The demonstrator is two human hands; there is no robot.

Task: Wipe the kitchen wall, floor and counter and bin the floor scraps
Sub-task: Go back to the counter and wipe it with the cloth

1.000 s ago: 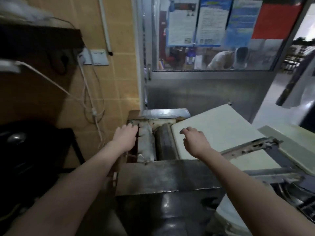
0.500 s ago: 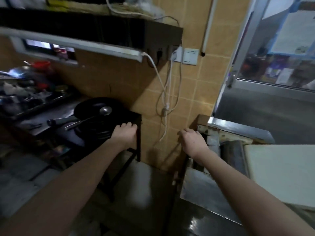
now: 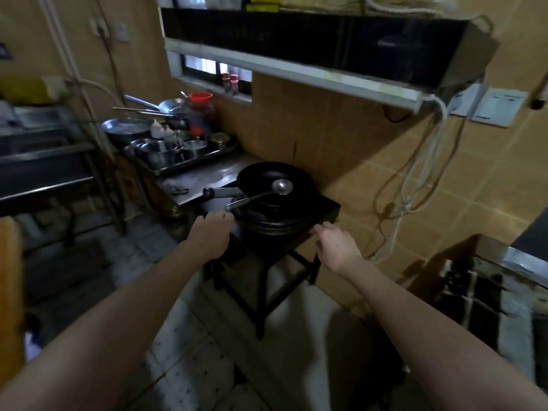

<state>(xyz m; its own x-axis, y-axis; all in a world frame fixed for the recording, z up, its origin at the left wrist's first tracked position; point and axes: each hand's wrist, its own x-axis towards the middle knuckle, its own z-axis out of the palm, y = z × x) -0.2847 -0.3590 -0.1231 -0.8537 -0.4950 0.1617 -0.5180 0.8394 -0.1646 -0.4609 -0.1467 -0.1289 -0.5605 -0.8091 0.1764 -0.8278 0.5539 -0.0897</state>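
1. A person's left hand (image 3: 211,237) rests palm-down, fingers curled over the near left edge of a black stove stand (image 3: 323,209), while the right hand (image 3: 336,247), loosely open with fingers bent, touches the stand's near right edge; neither hand holds a cloth or any other object.
2. A black wok (image 3: 274,180) sits on the stand with a steel ladle (image 3: 261,194) lying across its rim.
3. The stand stands against the tan tiled wall (image 3: 326,134), with bare tiled floor (image 3: 189,351) open in front of it.
4. Left of the stand, the steel counter (image 3: 207,176) carries a tray of metal bowls (image 3: 166,152) and squeeze bottles.
5. White cables (image 3: 415,185) hang down the wall on the right below a range hood (image 3: 311,48); no writing is legible.
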